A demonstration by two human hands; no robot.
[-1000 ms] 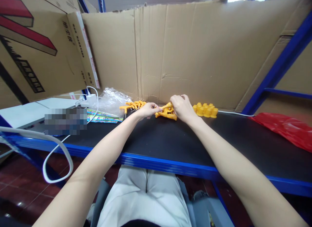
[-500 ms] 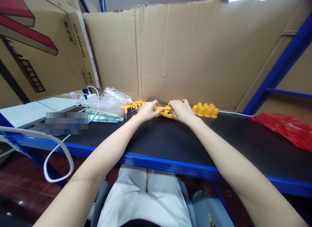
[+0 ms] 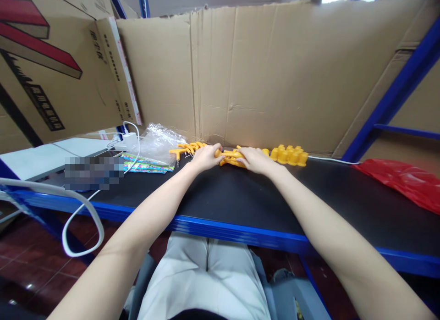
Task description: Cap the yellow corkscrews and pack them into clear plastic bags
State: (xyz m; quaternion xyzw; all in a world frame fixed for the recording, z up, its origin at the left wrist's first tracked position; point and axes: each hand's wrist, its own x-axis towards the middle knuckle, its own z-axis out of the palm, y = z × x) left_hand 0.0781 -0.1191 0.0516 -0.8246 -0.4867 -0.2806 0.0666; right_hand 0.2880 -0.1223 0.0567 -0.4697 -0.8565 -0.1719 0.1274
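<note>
Both hands rest at the back of the black shelf top, on a yellow plastic part lying between them. My left hand curls its fingers over the part's left end. My right hand lies over its right end with fingers bent down onto it. More yellow branched pieces lie just left of my left hand. A cluster of yellow knob-shaped pieces sits just right of my right hand.
A cardboard wall closes the back. At the left lie a clear plastic bag, colourful packets, and a white charger with cable. A red plastic bag lies at the right, beside a blue rack post.
The yellow part was held slightly raised between both hands a second ago. Both hands have lowered it flat onto the shelf and now press over it.
</note>
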